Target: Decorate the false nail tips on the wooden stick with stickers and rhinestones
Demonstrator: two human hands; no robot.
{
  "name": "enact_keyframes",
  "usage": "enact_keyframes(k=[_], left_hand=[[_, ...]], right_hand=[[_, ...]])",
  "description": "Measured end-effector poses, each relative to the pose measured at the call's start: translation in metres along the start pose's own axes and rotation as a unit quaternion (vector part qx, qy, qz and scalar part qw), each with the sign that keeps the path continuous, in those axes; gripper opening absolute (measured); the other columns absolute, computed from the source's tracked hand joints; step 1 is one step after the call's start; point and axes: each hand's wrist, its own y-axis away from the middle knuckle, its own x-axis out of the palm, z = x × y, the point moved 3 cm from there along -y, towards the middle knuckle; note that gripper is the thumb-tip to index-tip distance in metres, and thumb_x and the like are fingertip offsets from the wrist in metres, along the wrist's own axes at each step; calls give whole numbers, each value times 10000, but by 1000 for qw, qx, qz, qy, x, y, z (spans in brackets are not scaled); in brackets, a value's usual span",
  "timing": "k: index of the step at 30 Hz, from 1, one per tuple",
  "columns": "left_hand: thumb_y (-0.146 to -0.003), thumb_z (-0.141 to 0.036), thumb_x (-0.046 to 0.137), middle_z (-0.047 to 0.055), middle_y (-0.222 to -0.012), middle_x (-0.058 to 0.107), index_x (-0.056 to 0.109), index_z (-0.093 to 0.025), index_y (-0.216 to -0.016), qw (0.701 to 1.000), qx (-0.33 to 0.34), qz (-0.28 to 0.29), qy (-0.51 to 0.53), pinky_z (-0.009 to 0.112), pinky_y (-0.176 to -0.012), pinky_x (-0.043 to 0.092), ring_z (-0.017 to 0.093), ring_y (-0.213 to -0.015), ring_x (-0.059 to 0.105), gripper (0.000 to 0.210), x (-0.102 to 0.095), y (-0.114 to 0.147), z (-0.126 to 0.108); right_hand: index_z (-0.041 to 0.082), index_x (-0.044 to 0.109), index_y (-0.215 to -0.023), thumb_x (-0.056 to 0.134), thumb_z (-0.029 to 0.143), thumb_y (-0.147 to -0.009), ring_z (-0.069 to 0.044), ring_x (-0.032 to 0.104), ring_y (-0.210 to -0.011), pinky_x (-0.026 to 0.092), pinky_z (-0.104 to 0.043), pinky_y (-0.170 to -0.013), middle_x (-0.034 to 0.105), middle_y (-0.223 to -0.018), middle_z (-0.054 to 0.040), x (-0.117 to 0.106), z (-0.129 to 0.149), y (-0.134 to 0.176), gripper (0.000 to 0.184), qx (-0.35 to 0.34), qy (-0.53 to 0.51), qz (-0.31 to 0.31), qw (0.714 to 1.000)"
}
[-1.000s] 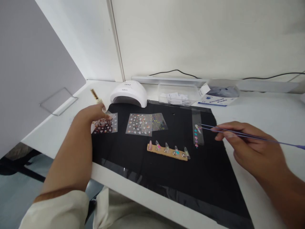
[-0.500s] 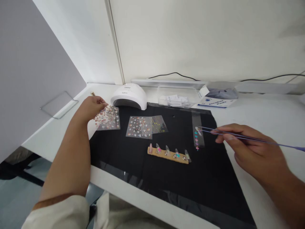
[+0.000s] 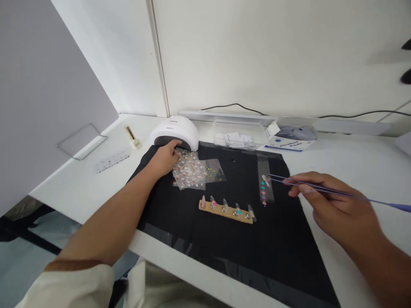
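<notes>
My left hand (image 3: 165, 159) is at the upper left of the black mat, its fingertips closed on the top corner of a nail sticker sheet (image 3: 190, 170). That sheet lies over another one, and a smaller sheet with yellow-green marks (image 3: 214, 170) sticks out at its right. My right hand (image 3: 337, 205) pinches thin purple tweezers (image 3: 334, 191). Their tips are close to a clear strip (image 3: 266, 188) bearing a row of coloured flower decorations (image 3: 263, 192). Between the hands, a tan strip (image 3: 221, 210) holds several false nail tips, some with pink or blue decorations.
A white nail lamp (image 3: 176, 128) stands behind my left hand. Behind the mat (image 3: 231, 252) are a clear tray (image 3: 237, 136) of white packets and an open alcohol pads box (image 3: 290, 139). A gold-capped bottle (image 3: 133, 137) and a clear printed sheet (image 3: 112, 161) are on the left.
My left hand has carried the sticker sheet rightward from the mat's left edge onto the middle sheets. The bottle and printed sheet at left have come into view. My right hand has barely moved.
</notes>
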Motion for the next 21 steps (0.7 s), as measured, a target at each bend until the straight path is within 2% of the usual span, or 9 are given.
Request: enact_keyframes(k=[10,18,21], left_hand=[[-956,-328,608,107,-1258,621,587,-170,-1260,997,8,56,-46,451,-885,566,238,-1054,646,343,-6,3,-2],[-951,-318,616,100,-1212,632,569,-162,-1276,993,5,103,50,429,-840,579,227,-999,658,363,-17,3,7],[-876,-217,668,88,-1141,656,518,-173,-1342,987,2,136,86,381,-798,569,199,-921,662,492,-26,6,9]], right_hand=[[237,699,-902,594,411,-838,-217,661,-694,514,-372,-683,695,-724,-31,-2,0,-1,213,1,13,5,1000],[219,675,-878,596,384,-850,-202,664,-670,540,-353,-667,706,-733,-40,-2,9,1,185,-2,-8,15,1000],[223,675,-877,600,402,-853,-201,665,-672,542,-352,-667,707,-737,-35,-3,11,2,196,-1,-12,13,1000]])
